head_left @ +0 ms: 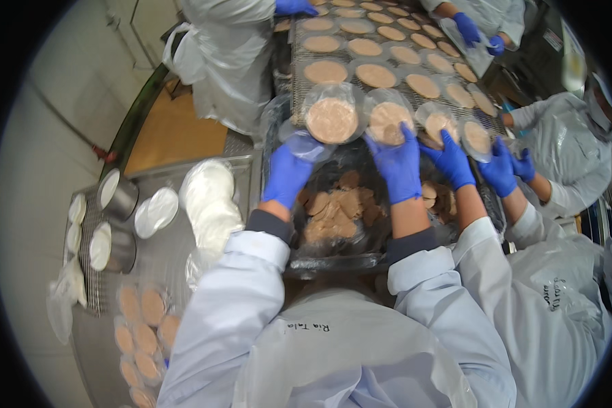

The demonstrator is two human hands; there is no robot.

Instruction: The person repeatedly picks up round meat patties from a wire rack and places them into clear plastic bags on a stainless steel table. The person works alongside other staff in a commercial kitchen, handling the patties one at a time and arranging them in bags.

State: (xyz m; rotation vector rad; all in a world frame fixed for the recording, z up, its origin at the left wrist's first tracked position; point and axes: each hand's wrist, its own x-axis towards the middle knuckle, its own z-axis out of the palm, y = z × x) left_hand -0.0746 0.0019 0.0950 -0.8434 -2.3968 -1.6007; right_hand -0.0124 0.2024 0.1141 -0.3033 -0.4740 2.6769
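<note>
Left hand (290, 168): grip clamped on film-backed disc (331, 120)
Right hand (396, 165): grip clamped on second disc (389, 117)
Tub (330, 265): tan scraps (338, 209)

Bright, diffuse light; edges bow into black.

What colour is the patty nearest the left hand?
Pale pinkish tan; the patty nearest the left hand shows in the head view.
</note>
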